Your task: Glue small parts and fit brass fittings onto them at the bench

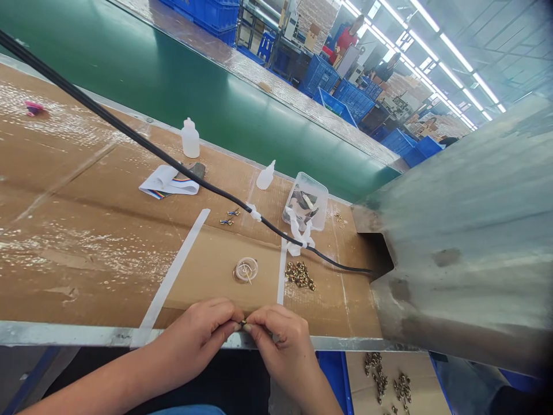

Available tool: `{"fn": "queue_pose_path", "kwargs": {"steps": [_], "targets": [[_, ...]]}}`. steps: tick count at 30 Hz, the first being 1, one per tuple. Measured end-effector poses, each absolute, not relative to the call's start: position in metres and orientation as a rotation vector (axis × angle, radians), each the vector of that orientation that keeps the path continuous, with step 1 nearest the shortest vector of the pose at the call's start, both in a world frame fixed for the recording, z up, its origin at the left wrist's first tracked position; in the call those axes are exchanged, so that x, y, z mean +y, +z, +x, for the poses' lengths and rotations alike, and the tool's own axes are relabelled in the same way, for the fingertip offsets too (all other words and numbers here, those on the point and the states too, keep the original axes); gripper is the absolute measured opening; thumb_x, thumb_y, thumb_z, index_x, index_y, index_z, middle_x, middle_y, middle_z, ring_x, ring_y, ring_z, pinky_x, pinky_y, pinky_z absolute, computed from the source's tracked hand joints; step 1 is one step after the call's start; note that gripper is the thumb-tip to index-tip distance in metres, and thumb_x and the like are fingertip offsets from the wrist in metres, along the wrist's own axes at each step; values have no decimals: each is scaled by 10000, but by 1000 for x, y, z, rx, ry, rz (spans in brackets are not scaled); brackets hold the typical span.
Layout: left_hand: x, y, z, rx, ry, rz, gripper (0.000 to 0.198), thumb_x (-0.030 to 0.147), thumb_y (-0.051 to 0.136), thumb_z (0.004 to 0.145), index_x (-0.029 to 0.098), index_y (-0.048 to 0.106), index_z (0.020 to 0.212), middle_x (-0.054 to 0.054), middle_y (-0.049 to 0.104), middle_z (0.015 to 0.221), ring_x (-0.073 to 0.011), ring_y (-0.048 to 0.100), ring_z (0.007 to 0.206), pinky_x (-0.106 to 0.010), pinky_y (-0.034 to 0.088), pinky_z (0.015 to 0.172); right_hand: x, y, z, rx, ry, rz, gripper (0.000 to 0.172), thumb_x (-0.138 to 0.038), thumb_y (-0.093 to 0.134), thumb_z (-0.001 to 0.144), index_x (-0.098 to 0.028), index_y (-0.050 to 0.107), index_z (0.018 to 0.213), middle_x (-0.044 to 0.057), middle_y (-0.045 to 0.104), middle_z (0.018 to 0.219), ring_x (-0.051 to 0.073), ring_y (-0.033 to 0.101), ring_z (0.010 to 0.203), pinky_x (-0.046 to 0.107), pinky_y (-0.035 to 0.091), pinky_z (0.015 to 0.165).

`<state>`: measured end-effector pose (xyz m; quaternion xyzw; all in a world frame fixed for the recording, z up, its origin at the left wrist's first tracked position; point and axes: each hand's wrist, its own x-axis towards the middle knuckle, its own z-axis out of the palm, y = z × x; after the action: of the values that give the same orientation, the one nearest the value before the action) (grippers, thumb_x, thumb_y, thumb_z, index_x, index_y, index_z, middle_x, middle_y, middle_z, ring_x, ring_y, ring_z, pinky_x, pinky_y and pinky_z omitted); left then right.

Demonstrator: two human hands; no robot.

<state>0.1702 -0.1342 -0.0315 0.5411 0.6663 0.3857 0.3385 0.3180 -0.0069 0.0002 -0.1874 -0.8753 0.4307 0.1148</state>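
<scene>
At the table's front edge, my left hand (207, 331) and my right hand (283, 334) meet, thumbs and forefingers pinched on one small dark-and-gold metal part (243, 323). Fingertips cover most of it, so its exact kind does not show. Just beyond them a small round clear dish (246, 270), with a thin stick in it, sits on a taped sheet of cardboard (207, 271). To the right of that sheet lies a pile of similar small black-and-gold parts (299, 275). Two little blue-and-gold pieces (228, 218) lie farther back.
A black cable (129, 134) crosses above the table. Behind it stand two white squeeze bottles (190, 138) and a clear plastic tub (307, 202). A folded cloth strip (168, 181) lies left. A metal housing (458, 248) blocks the right; a green conveyor (173, 75) runs behind.
</scene>
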Motion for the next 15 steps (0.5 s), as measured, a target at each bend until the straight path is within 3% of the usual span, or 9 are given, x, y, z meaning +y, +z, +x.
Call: {"fn": "queue_pose_path", "kwargs": {"steps": [15], "targets": [[-133,-30,170,1732,993,1411,253,162,377,942,192,619,875,-16,665,807,-159,623,755,-248,456,692,-8,1,318,-2583,1257,-573,154,-95,609,862,-213,700,822,3,699,784,131,638,735,195,445,677]]}}
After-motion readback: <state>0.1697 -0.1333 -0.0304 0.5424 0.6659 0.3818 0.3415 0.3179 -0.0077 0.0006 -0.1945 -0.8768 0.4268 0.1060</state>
